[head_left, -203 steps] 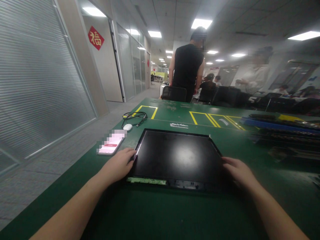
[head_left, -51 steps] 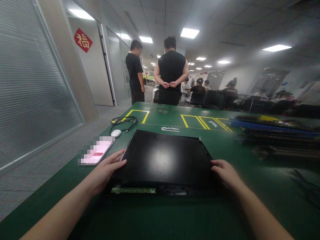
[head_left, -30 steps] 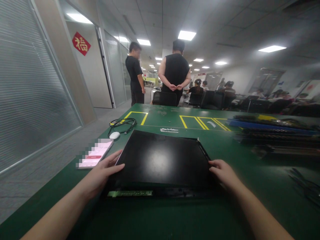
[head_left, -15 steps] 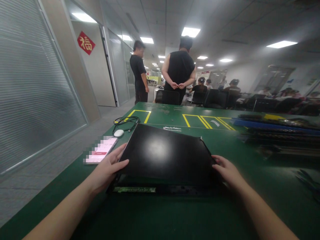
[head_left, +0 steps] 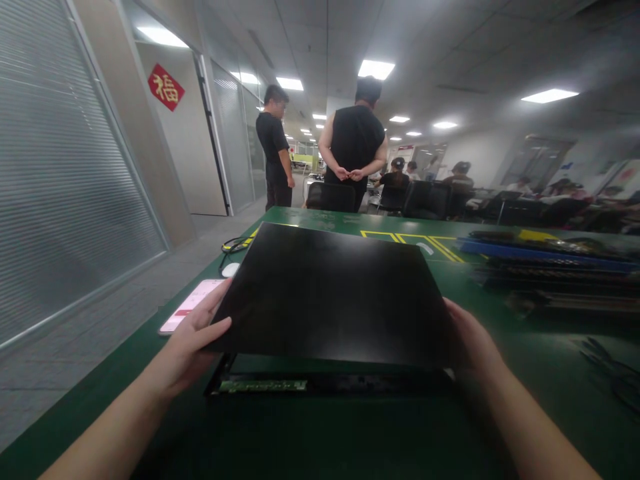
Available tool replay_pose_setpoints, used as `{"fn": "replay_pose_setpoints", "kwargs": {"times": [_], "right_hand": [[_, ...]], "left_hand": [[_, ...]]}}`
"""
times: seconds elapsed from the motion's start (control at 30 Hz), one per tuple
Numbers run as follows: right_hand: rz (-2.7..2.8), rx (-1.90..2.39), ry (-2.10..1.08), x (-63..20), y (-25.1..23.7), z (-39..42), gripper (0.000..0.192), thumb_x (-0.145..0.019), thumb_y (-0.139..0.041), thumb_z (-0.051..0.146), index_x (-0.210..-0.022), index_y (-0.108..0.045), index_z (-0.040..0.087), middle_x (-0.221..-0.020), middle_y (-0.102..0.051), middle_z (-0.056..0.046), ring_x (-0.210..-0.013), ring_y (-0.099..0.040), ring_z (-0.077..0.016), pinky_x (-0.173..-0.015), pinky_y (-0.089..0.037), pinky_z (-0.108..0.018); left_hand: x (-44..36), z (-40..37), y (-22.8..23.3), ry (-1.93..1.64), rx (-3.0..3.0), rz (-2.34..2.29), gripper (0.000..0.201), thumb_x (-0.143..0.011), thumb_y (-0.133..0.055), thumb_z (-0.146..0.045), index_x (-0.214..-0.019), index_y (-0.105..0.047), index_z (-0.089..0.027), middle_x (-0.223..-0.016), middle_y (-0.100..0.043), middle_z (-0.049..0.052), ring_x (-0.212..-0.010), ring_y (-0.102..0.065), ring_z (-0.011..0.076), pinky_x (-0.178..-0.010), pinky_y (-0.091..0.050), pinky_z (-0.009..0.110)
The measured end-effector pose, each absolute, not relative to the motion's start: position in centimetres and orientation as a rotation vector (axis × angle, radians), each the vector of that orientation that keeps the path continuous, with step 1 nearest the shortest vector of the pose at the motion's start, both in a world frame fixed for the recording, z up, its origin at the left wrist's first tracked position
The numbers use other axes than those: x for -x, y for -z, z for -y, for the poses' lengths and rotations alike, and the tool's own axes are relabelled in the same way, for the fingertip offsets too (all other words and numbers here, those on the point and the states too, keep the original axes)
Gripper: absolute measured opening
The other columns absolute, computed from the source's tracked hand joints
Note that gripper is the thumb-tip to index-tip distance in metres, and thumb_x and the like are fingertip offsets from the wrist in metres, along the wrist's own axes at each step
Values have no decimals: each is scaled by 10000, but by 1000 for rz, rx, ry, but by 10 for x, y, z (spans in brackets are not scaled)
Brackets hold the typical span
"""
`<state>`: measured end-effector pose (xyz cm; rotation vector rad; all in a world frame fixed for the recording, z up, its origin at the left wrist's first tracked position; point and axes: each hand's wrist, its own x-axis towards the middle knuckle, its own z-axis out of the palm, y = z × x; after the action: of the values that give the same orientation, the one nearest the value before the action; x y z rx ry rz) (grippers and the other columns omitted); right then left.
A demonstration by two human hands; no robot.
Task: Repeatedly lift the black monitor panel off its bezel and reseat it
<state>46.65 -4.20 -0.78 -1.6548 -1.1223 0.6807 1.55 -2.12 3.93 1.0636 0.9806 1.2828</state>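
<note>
Left hand (head_left: 193, 340) and right hand (head_left: 470, 343) gripped opposite side edges of the black panel (head_left: 330, 297), held tilted at frame centre above the frame (head_left: 300, 385) on the green worktop (head_left: 350, 440).

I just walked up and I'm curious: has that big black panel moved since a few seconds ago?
Yes. The black panel has come up off the frame on the green table, held at its sides by the left hand and right hand.
</note>
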Motion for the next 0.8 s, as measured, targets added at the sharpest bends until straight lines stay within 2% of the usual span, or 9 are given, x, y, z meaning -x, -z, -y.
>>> {"fn": "replay_pose_setpoints", "kwargs": {"times": [0.13,0.23,0.3,0.37,0.4,0.5,0.63,0.73,0.8], "right_hand": [[1057,1533,-748,-464,0,55,552,-841,-519,589,-1265,-663,266,-1143,-738,-57,-1077,-667,-299,-884,-533,-386],[834,1372,-982,-468,3,66,444,-799,-609,548,-1034,-754,201,-982,-772,-87,-939,-705,-308,-845,-544,-414],[637,1221,-1067,-471,8,72,270,-724,-734,429,-868,-768,203,-853,-777,-54,-815,-712,-279,-802,-553,-400],[515,1091,-940,-471,12,76,139,-656,-797,271,-783,-758,232,-769,-766,11,-729,-699,-221,-758,-552,-339],[481,1041,-838,-470,14,77,140,-634,-804,208,-761,-754,241,-749,-760,35,-707,-690,-193,-741,-546,-303],[443,1000,-620,-467,14,77,152,-619,-790,130,-732,-748,223,-740,-751,47,-687,-673,-150,-691,-531,-246],[368,1056,-581,-470,4,72,120,-639,-758,129,-737,-728,191,-711,-729,18,-652,-662,-150,-619,-536,-252],[234,1039,-567,-478,0,66,105,-656,-717,147,-748,-695,192,-688,-707,3,-617,-664,-167,-586,-560,-289],[232,996,-553,-485,1,63,85,-682,-693,190,-765,-676,191,-691,-694,-11,-609,-668,-184,-576,-578,-329]], "left_hand": [[-10,22,-43,-1283,-1018,-990,814,-591,-873,-360,-1356,-596,-366,-1415,-624,-29,-1325,-521,356,-938,-570,321],[-10,22,-41,-1253,-1042,-966,767,-606,-853,-389,-1336,-621,-348,-1441,-599,-27,-1333,-509,371,-929,-578,349],[-11,20,-39,-1239,-1057,-941,691,-655,-816,-414,-1315,-644,-308,-1429,-613,-3,-1325,-517,374,-947,-568,369],[-11,17,-34,-1216,-1054,-936,619,-698,-788,-415,-1288,-665,-275,-1399,-639,23,-1312,-532,367,-962,-557,373],[-11,15,-32,-1191,-1049,-951,606,-708,-787,-403,-1286,-665,-268,-1384,-650,34,-1299,-546,364,-961,-555,377],[-9,7,-21,-1074,-1098,-1016,648,-746,-769,-402,-1358,-597,-277,-1408,-629,64,-1280,-569,354,-984,-536,416],[-5,-4,-4,-1046,-1420,-1228,776,-730,-750,-531,-1412,-520,-242,-1430,-601,118,-1346,-504,342,-1109,-407,475],[0,-10,8,-938,-1845,-1420,734,-792,-646,-586,-1398,-532,-188,-1457,-565,151,-1357,-484,358,-1142,-335,537],[2,-12,17,-830,-2124,-1474,689,-834,-595,-569,-1404,-535,-188,-1465,-553,149,-1351,-487,365,-1132,-345,551]]}}
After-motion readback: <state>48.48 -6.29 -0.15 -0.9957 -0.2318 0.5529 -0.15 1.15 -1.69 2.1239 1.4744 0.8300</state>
